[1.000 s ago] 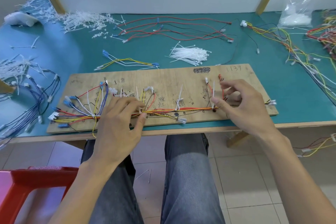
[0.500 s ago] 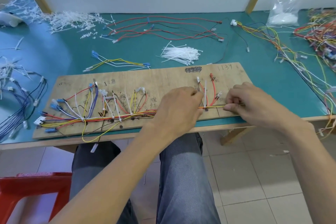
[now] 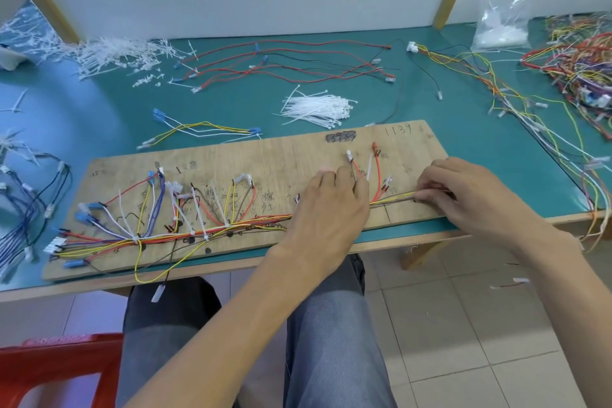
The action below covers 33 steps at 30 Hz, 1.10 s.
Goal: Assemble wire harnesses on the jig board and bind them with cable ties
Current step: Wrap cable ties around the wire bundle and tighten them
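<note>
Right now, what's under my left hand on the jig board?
The wire bundle runs under your left hand and comes out toward your right hand. The jig board lies beneath. Any tie or peg under the palm is hidden.

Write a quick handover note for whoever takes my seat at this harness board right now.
The left hand lies over the wire bundle mid-board; what its fingers hold is hidden.
The right hand pinches the bundle's right end.
The jig board sits at the table front; loose cable ties lie behind it.
Done: fitted ties bind the bundle's left part.
Left: the right stretch shows no tightened tie.
</note>
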Available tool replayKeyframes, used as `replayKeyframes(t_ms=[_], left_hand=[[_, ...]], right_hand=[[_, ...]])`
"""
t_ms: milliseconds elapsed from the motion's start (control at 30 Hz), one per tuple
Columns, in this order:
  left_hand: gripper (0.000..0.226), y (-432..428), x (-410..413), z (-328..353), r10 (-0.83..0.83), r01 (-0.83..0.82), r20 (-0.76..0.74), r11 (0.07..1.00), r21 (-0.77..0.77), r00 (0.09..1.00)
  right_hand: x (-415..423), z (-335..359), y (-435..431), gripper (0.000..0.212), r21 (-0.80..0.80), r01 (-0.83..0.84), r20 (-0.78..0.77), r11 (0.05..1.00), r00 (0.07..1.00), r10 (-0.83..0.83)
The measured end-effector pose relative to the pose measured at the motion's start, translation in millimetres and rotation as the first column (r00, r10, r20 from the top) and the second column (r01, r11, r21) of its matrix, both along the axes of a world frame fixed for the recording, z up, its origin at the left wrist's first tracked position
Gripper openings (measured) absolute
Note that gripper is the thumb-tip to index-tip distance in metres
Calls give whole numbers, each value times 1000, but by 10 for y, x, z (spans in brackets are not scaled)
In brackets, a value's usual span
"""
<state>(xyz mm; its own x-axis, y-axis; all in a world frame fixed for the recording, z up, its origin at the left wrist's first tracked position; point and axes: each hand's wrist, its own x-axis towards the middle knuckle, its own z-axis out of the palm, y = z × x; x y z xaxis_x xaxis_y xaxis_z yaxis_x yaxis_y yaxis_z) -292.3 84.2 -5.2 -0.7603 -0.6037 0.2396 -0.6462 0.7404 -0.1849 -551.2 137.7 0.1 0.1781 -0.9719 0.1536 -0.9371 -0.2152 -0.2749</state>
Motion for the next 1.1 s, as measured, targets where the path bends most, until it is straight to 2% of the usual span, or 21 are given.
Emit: replayKeyframes(t_ms=[100,300,433,600,733,833,900,967,1033,1100], left_hand=[[29,1,-23,-26,27,-27,-24,1000,3,999],[42,45,-92,-15,110,-110,-3,994,-9,994],[48,88,-59,-37,78,-77,20,996,-43,997],[50,52,-63,-51,87,-86,10,993,-77,996],[51,7,-64,-92,113,-115,-25,990,-78,993],[54,22,-62,-124,105,-108,-34,988,-109,994],[55,22,-61,-135,101,-106,-44,985,-135,994],[56,17,-56,-146,97,-103,-49,983,-155,994],[56,15,-52,-160,87,-95,-54,981,-169,995],[53,15,-45,-168,87,-99,-72,979,-177,994]], right_hand=[[11,-16,-18,16,-15,-61,38,998,997,62],[-23,-34,10,12,-60,-125,11,990,992,125],[-211,14,80,5,-66,-36,-23,997,999,35],[-263,99,59,19,45,-39,-47,998,998,41],[-257,149,62,26,47,-32,-103,998,994,37],[-216,147,112,23,48,-11,-128,999,992,17],[-225,169,113,13,49,-4,-111,999,994,10],[-247,238,43,11,141,21,-93,990,996,-8],[-266,318,-41,17,278,34,-62,960,998,-17],[-278,379,-77,20,339,43,-14,940,999,-41]])
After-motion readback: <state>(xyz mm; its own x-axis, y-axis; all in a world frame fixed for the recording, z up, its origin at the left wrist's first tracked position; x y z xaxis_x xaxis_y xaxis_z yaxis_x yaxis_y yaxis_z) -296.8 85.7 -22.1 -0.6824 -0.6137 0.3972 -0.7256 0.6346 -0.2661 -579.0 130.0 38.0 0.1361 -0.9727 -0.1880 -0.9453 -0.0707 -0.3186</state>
